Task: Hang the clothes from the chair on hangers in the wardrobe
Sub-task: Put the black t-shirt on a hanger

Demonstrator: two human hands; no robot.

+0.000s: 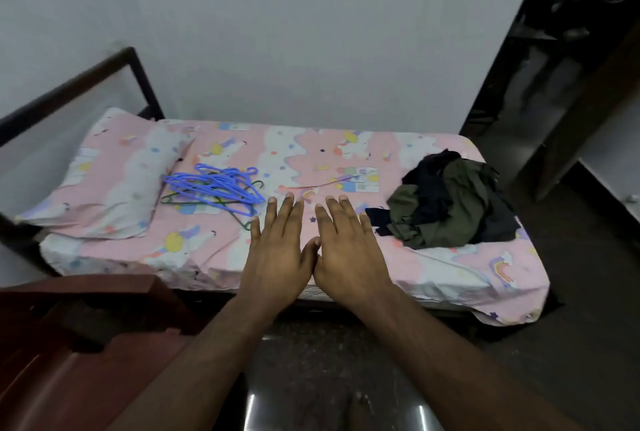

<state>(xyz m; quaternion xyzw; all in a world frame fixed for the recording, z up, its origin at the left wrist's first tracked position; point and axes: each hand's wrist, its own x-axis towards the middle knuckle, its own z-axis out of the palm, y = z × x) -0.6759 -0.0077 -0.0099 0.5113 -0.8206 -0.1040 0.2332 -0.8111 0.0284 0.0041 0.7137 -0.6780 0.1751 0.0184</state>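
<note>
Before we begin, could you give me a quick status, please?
Both hands, left and right, open, empty. Clothes pile and hangers on bed. Nothing in the way.

A bed (450,278) is being covered by a pink sheet (304,153) printed with unicorns and rainbows. A pillow (104,181) in matching fabric is being supported at the left end, beside a dark bed frame (131,63). A plain white wall (294,32) is being shown behind, and a dark glossy floor (571,344) below.
</note>
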